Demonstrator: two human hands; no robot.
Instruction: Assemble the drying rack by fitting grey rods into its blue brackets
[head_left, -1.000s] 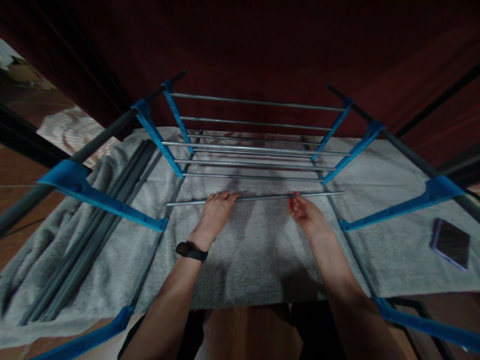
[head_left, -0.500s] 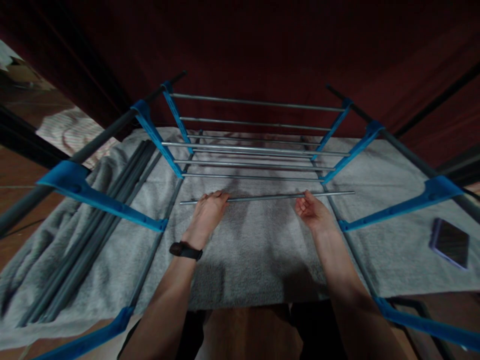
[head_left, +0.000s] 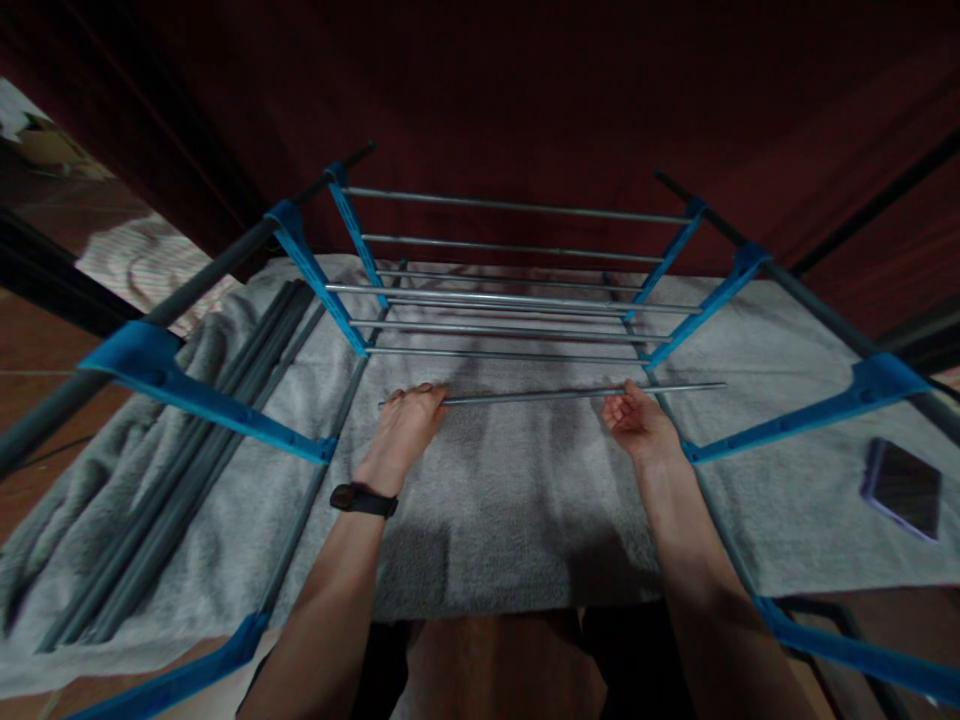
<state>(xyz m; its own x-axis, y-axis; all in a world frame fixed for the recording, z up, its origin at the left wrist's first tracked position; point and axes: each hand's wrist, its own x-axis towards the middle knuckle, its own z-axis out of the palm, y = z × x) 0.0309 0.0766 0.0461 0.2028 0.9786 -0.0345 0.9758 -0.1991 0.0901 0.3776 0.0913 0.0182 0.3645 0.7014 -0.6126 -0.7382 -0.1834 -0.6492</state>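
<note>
A thin grey metal rod [head_left: 540, 396] lies crosswise just above the grey towel [head_left: 510, 520]. My left hand [head_left: 401, 432], with a black watch at the wrist, grips the rod near its left end. My right hand [head_left: 639, 425] holds it palm-up nearer its right end, fingers curled round it. The rod's right tip reaches past the blue bracket [head_left: 660, 350] of the rack. Beyond my hands stands the assembled shelf of several rods [head_left: 510, 300] between blue side brackets.
Grey frame poles with blue plastic brackets [head_left: 195, 400] [head_left: 795, 420] run down both sides. A bundle of spare grey tubes [head_left: 187, 470] lies on the towel at left. A phone [head_left: 900, 487] rests on the towel at right. A dark red curtain hangs behind.
Both hands have slid the rod to the right; its right tip now reaches past the blue bracket, and its left end sits nearer my left hand.
</note>
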